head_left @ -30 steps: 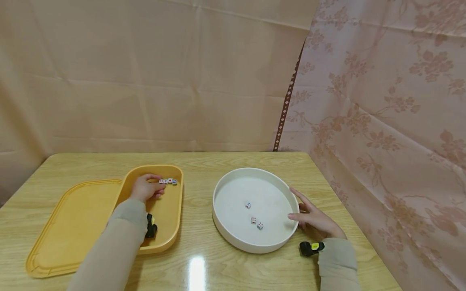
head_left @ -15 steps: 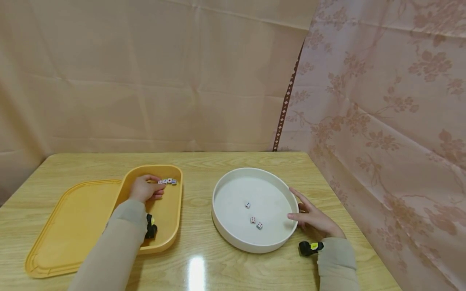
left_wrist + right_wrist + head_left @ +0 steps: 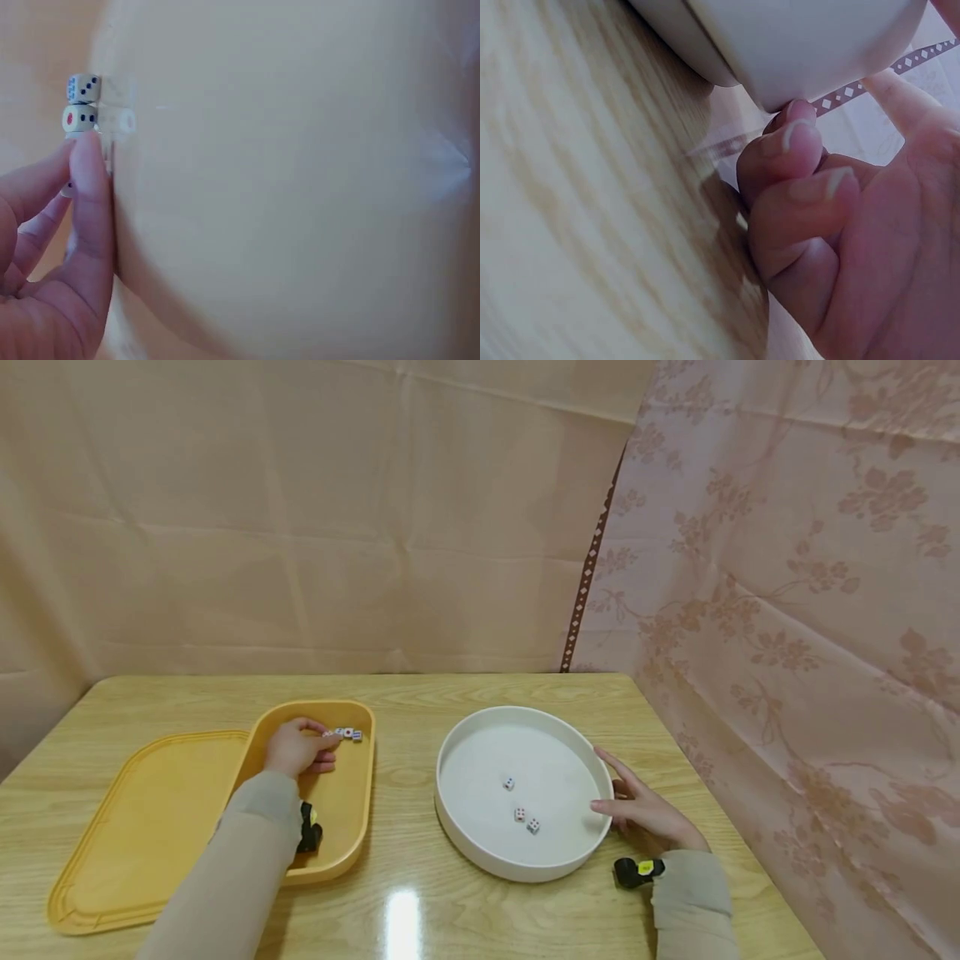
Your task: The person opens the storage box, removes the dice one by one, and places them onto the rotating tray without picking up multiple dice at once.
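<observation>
Forming a short row near the far end of the yellow bin point(image 3: 348, 802), white dice point(image 3: 348, 733) with red, blue and black pips sit side by side inside it. At that same end of the bin, the left hand point(image 3: 295, 750) pinches the nearer dice of the row between thumb and fingertips; in the left wrist view two dice stick out past the fingers, and the grip partly hides the others. Whether the row touches the bin's floor, I cannot tell. To the bin's left lies a flat yellow lid point(image 3: 146, 835), partly behind the left sleeve point(image 3: 232, 860). To the bin's right, well apart from it, stands a round white tray point(image 3: 480, 752), with three loose dice point(image 3: 520, 814) on its floor. On the tray side farthest from the bin, the right hand point(image 3: 648, 814) holds the rim: thumb over the edge, forefinger stretched out along it and apart from the thumb, the other fingers curled against the outer wall. Beneath the bin spreads a wood-grain table point(image 3: 408, 718); beyond the bin hangs a beige curtain point(image 3: 337, 527), and far to its right a pink floral curtain point(image 3: 817, 577)
</observation>
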`<state>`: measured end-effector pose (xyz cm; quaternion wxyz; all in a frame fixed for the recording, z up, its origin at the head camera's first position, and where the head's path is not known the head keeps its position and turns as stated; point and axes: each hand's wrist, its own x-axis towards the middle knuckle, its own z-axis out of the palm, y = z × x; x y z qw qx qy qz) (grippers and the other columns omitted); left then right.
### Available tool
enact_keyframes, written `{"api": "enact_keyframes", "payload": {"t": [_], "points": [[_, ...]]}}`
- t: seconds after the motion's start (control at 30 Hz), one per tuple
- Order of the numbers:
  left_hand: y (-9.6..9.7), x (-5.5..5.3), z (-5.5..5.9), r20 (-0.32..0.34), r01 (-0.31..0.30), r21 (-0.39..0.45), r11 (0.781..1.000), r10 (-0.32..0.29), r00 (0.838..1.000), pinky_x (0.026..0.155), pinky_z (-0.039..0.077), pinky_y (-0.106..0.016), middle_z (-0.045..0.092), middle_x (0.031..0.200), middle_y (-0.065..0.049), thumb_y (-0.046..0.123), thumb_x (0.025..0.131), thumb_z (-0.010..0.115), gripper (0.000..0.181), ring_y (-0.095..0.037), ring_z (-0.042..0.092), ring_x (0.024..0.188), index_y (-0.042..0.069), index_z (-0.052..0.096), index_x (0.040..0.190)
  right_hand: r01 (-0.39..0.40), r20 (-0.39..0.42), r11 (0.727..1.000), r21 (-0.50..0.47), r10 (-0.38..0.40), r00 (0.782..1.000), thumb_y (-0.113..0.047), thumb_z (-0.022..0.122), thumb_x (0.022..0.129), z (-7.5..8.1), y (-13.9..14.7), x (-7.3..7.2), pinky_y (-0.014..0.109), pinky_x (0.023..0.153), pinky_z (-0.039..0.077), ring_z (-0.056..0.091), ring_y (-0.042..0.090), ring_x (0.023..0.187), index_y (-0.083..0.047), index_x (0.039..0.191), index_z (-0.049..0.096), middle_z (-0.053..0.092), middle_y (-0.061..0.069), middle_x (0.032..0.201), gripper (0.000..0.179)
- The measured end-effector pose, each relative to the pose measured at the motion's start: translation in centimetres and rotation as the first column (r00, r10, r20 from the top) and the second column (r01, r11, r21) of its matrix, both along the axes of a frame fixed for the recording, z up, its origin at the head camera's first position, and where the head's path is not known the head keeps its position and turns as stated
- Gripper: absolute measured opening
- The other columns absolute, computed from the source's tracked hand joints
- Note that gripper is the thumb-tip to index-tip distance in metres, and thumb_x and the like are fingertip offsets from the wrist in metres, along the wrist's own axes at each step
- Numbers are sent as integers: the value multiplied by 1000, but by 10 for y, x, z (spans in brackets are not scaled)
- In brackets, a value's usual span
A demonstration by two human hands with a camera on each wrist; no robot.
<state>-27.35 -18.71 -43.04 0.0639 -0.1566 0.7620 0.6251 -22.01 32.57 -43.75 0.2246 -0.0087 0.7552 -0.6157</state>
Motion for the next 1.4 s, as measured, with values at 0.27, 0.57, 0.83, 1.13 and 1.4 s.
{"api": "enact_keyframes", "payload": {"t": [0.27,0.57,0.83,1.13,1.4], "points": [[0,0,8,16,4,-24,1000,-3,1000,59,60,-27,63,74,1,11,95,64,30,-5,63,58,-3,48,116,-1,0,1000,-25,1,1000,-13,70,92,0,0,0,23,72,47,49,16,78,-38,158,13,28,27,149,91],[0,1,12,6,7,-22,1000,-7,1000,58,60,-27,64,72,1,10,95,65,36,-6,63,57,-5,49,123,-3,14,999,-39,4,1000,-14,71,91,-1,-1,0,25,75,49,51,19,85,-37,158,12,27,27,149,92],[4,0,21,-33,27,-50,998,-29,999,64,60,-28,67,88,-4,13,95,65,41,-8,65,67,-7,51,128,-17,4,1000,-19,17,1000,-15,70,92,0,1,0,27,81,50,54,23,96,-38,158,11,23,28,153,91],[12,5,41,-82,74,-11,997,-75,994,74,61,-29,62,100,-4,18,98,62,48,-9,66,77,-7,47,136,-9,13,1000,-30,9,1000,-14,69,93,1,0,0,28,84,52,54,24,104,-39,158,12,23,27,153,90],[19,3,56,-95,133,-19,991,-134,986,77,60,-27,62,113,-10,19,98,63,49,-10,64,85,-5,47,138,-10,12,999,-34,10,1000,-15,69,92,0,0,0,29,88,51,53,25,109,-39,158,11,22,27,155,91]]}}
